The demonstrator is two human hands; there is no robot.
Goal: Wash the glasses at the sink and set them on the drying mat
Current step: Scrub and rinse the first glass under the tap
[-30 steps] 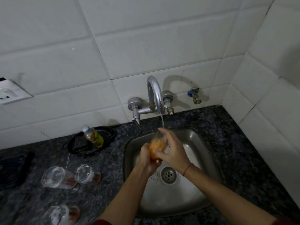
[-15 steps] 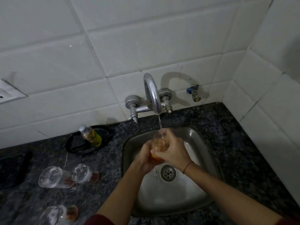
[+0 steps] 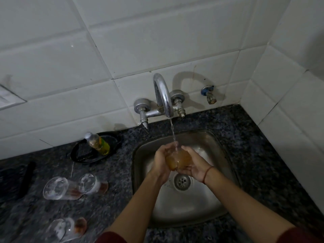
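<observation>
**Head view: wet, slick and breakable**

You hold the glass (image 3: 178,159) over the sink (image 3: 219,155), directly under the stream from the tap (image 3: 164,95). Your left hand (image 3: 160,159) curls round its left side. Your right hand (image 3: 195,166) cups it from the right and beneath. Expect it to be light, stiff, fragile and slippery with water, so grip round the wall, not the rim. 3 more glasses (image 3: 57,188) lie on their sides on the bench (image 3: 254,146), well to the left.
</observation>
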